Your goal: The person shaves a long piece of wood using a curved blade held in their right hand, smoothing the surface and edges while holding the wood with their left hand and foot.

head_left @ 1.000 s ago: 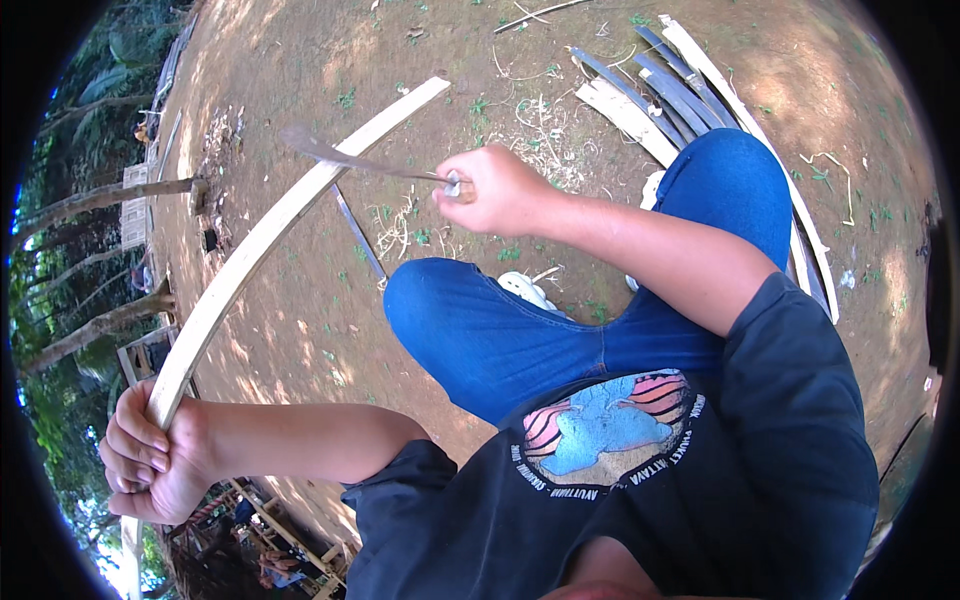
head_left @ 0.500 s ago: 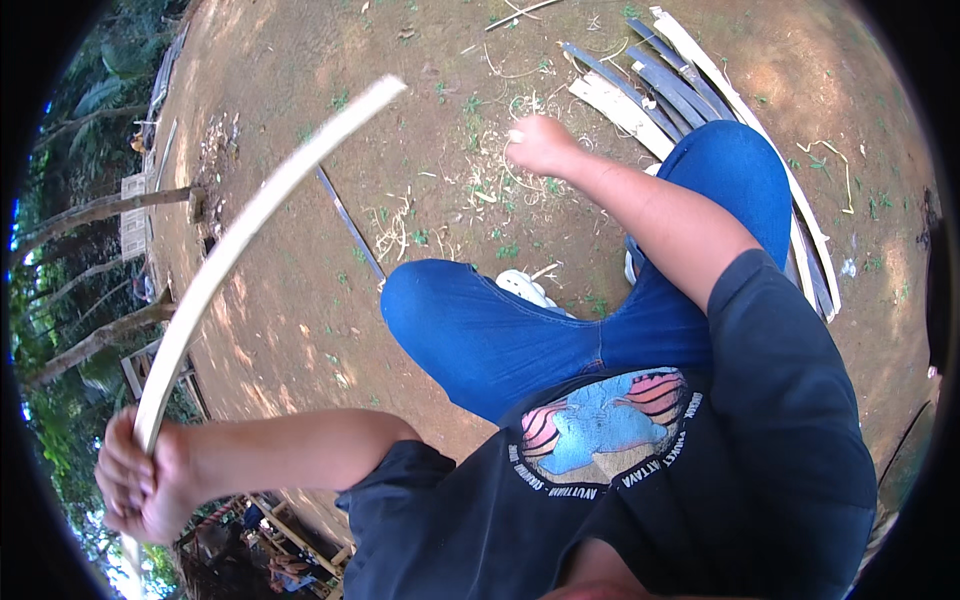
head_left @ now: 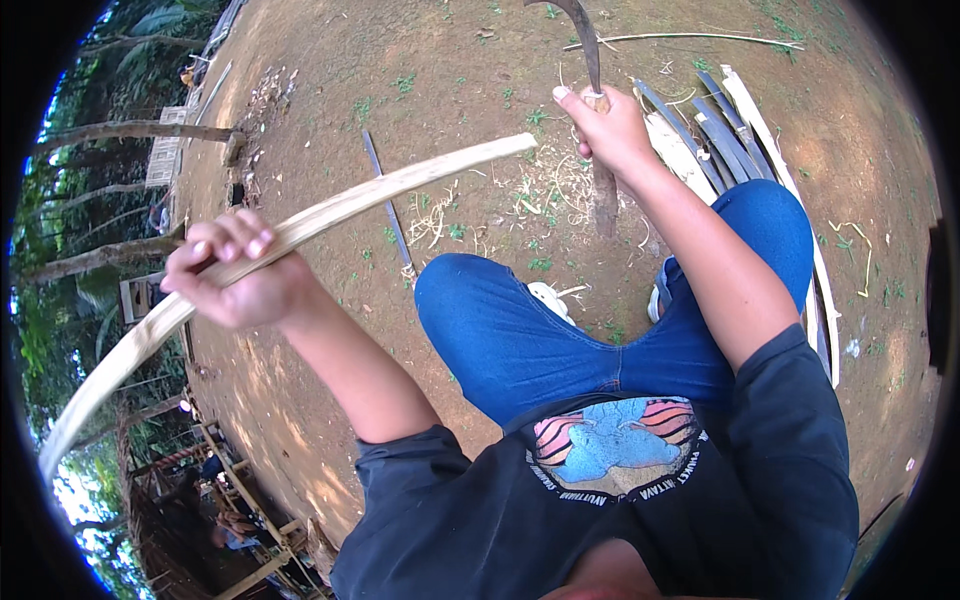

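A long pale strip of split wood or bamboo (head_left: 385,185) slants across the left half of the view. My left hand (head_left: 235,270) is closed around it partway along, and its lower end runs to the left rim. Ahead of my right knee, my right hand (head_left: 620,135) grips a sickle-like knife (head_left: 604,200) by its wooden handle, thumb up near the blade. The dark curved blade points away from me and hooks left at the top edge. The strip's far end lies a little left of the knife, apart from it.
On the right, several pale and dark strips (head_left: 725,145) are piled beside my knee. Curled shavings (head_left: 540,195) litter the dirt ground (head_left: 330,300) between my feet and beyond. A dark thin strip (head_left: 388,200) lies left of my knee; a thin stick (head_left: 690,37) lies ahead.
My left hand has moved up and inward, bringing the strip to a flatter slant. My right hand has turned, and the knife, hidden before, now shows in it. The view has shifted slightly.
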{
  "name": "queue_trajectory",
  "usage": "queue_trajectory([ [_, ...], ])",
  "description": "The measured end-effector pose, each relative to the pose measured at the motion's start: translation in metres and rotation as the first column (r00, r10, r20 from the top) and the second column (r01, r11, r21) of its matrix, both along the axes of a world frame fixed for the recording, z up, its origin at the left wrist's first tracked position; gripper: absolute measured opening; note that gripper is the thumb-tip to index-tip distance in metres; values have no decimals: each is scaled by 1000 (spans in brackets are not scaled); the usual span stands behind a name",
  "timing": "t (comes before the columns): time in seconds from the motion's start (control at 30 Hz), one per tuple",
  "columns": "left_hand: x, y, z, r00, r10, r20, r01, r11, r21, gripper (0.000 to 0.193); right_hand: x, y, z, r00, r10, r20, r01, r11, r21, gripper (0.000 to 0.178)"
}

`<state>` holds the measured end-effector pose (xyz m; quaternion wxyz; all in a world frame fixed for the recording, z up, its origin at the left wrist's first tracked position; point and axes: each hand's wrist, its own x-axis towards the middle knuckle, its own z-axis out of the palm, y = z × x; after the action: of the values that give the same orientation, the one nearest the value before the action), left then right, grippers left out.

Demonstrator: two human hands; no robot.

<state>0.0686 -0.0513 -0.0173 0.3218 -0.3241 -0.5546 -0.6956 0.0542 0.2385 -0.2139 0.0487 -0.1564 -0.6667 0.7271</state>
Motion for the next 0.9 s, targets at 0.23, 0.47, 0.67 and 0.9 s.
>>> queue_trajectory([
  [0.23,-26,18,-79,938,322,129,-344,907,241,52,27,-11,12,992,107,-62,-107,994,-6,44],
  [0.47,-27,52,-137,779,-126,615,-100,942,319,55,18,-13,13,965,-7,-263,-28,991,-128,43],
  [0.67,-38,84,-181,590,-508,627,165,836,522,58,1,8,31,871,-332,-362,222,924,-312,44],
  [0.9,-39,108,-218,365,-753,547,373,657,655,55,-18,70,44,812,-542,-216,273,680,-681,71],
])
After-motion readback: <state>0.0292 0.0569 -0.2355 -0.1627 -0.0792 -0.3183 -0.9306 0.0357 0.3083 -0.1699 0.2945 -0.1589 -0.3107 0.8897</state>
